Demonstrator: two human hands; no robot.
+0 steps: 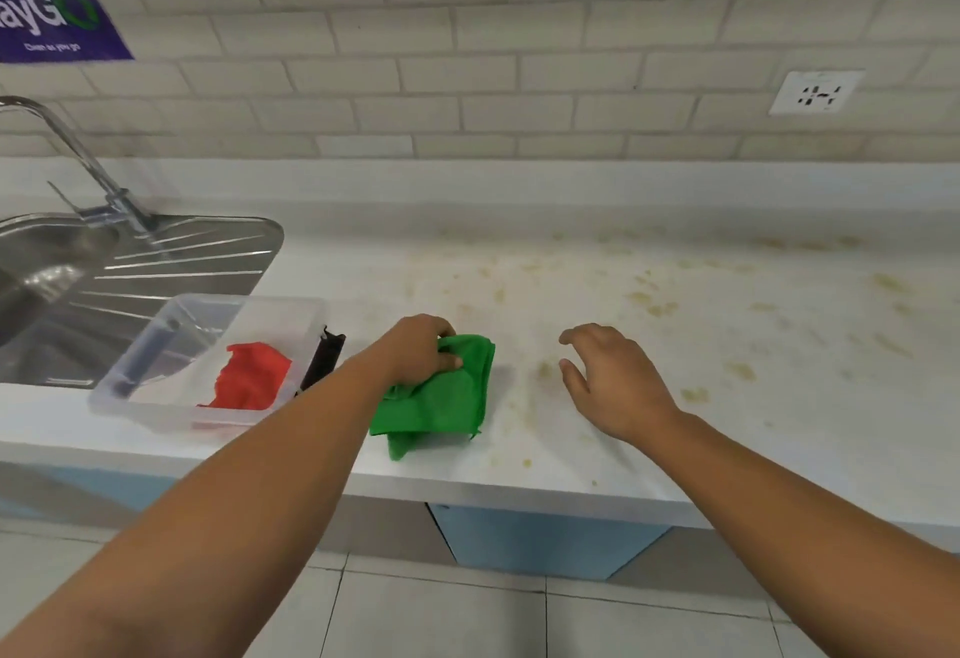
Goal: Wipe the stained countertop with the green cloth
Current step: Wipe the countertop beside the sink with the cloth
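L hand grips crumpled green fabric cloth, near edge of white stained surface | R hand loose, empty, just right | stains lie right & far of cloth, so L hand leads, I'd say

light: bright, even | shadows: soft | focus: slight blur | edges: wide-angle bending

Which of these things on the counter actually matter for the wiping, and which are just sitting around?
For the job:
green cloth, gripped by the left hand
stained countertop
right hand, open beside the cloth

Just lying about:
clear tub holding a red cloth
black item at the tub's edge
sink
tap
wall socket
poster
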